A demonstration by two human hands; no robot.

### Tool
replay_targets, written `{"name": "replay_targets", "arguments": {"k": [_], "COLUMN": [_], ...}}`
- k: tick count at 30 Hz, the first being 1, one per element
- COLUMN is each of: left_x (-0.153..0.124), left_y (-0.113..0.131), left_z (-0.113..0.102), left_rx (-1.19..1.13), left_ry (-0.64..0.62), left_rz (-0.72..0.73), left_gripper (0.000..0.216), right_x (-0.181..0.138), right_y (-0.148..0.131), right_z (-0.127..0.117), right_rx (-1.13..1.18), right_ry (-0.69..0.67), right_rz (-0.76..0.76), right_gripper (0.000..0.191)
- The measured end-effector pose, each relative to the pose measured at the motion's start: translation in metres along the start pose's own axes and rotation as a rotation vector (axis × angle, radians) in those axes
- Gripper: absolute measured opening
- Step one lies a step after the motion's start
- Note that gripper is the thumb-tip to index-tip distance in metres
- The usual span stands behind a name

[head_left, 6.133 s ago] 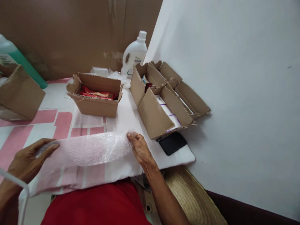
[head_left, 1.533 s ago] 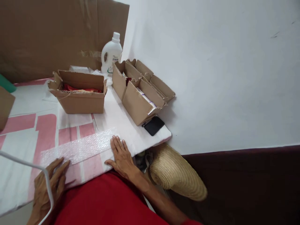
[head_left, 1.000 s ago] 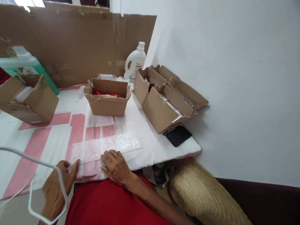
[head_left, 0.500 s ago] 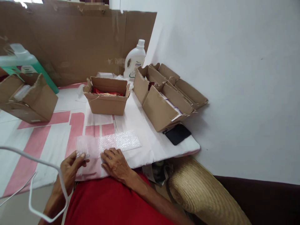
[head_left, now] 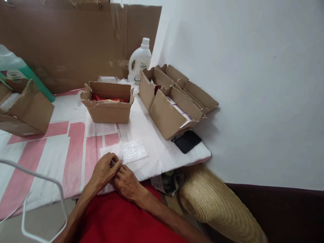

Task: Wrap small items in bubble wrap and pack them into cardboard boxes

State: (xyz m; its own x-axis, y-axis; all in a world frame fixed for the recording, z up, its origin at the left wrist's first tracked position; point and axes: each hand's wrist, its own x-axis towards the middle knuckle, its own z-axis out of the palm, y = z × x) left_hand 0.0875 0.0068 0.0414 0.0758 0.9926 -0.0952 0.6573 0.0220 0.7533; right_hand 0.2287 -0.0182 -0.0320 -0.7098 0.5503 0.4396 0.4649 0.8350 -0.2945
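Observation:
A strip of clear bubble wrap (head_left: 135, 150) lies near the front edge of the table, its left part folded over onto itself. My left hand (head_left: 105, 170) has its fingers closed on the near edge of the folded part. Against it, my right hand (head_left: 127, 180) is curled with its fingertips at the same edge, closed on the wrap. The two hands touch, and the fingertips are partly hidden behind the knuckles.
Behind the wrap stands a cardboard box (head_left: 109, 113) with red packets. Several open boxes (head_left: 164, 118) line the right side, near a black phone (head_left: 187, 141) and a white jug (head_left: 141, 62). A green bottle (head_left: 32, 76) leans behind the left box (head_left: 30, 113). A rolled straw mat (head_left: 215, 202) is below right.
My left hand has carried the left end of the bubble wrap rightward, folding it over, and now meets my right hand. The view has shifted slightly to the right.

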Motion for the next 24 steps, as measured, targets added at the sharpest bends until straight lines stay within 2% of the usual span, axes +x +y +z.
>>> {"name": "replay_targets", "arguments": {"k": [6, 11, 14, 16, 18, 21, 24], "left_x": [-0.003, -0.008, -0.016, -0.023, -0.028, -0.03, -0.026], "left_y": [-0.005, -0.008, -0.011, -0.016, -0.021, -0.025, -0.02], "left_z": [0.001, -0.001, -0.01, -0.018, -0.026, -0.03, -0.027], "left_rx": [0.01, -0.034, -0.049, -0.019, 0.052, 0.099, -0.069], "left_ry": [-0.035, -0.023, 0.027, 0.151, 0.256, 0.229, 0.216], "left_rz": [0.037, 0.076, 0.066, -0.024, -0.198, -0.435, -0.492], "left_gripper": [0.031, 0.034, 0.036, 0.038, 0.044, 0.055, 0.059], "right_x": [-0.003, 0.001, 0.003, 0.003, 0.002, 0.0, -0.003], "right_y": [-0.008, -0.003, 0.008, 0.014, 0.016, 0.017, 0.018], "right_z": [-0.034, -0.054, -0.048, -0.041, -0.037, -0.034, -0.034], "right_rx": [0.026, -0.016, -0.085, -0.1, -0.094, -0.085, -0.06], "right_ry": [-0.011, 0.179, 0.14, 0.063, 0.027, 0.031, 0.043], "right_rz": [-0.008, 0.217, 0.338, 0.359, 0.354, 0.345, 0.355], "right_gripper": [0.023, 0.023, 0.024, 0.021, 0.022, 0.027, 0.027]}}
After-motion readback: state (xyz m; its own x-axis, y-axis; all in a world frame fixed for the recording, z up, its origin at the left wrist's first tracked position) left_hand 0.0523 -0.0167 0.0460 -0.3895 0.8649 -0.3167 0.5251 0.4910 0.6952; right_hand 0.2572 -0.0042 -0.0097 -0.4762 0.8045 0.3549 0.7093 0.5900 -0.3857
